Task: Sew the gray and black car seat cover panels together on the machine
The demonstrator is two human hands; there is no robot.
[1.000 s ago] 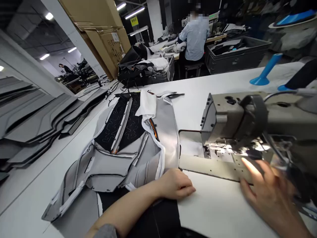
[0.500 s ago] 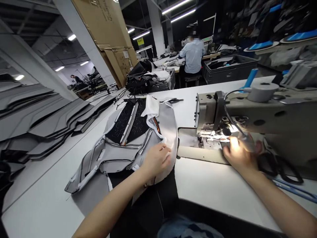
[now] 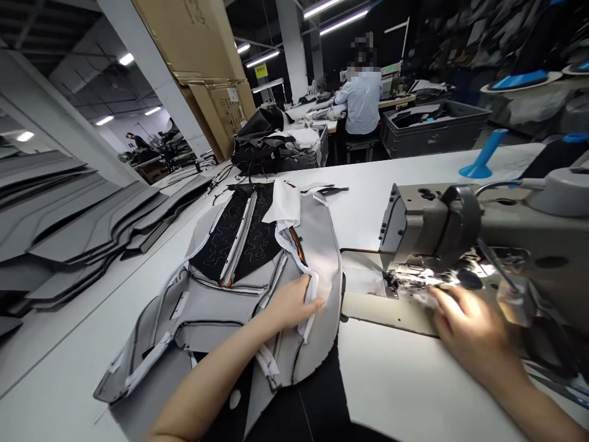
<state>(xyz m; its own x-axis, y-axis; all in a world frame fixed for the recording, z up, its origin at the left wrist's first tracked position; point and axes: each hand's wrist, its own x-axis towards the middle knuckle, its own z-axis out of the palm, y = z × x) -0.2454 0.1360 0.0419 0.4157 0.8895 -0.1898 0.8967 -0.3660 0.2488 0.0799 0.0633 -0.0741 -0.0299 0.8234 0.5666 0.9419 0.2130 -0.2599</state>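
Observation:
A grey and black seat cover (image 3: pixel 216 304) with white strips along its seams lies spread on the table, inner side up. My left hand (image 3: pixel 294 302) is closed on a white fabric strip (image 3: pixel 311 301) near the cover's right side. To the right stands a sewing machine (image 3: pixel 421 224), its lamp lighting the needle area. At the front of the needle plate (image 3: pixel 386 313) is my right hand (image 3: pixel 473 328), somewhat blurred, fingers curled together towards the presser foot. Anything between those fingertips is too small and smeared to make out.
Stacked grey panels (image 3: pixel 92 227) line the left side. Beyond the table are a pile of dark fabric pieces (image 3: pixel 262 144), cardboard boxes (image 3: pixel 216 104), a grey crate (image 3: pixel 432 132) and a seated person (image 3: pixel 361 101). A blue spool holder (image 3: pixel 483 156) stands behind the machine.
The view has shifted, so the machine appears farther right and lower. My left hand now has the white strip folded up in its fingers. My right hand remains near the needle area.

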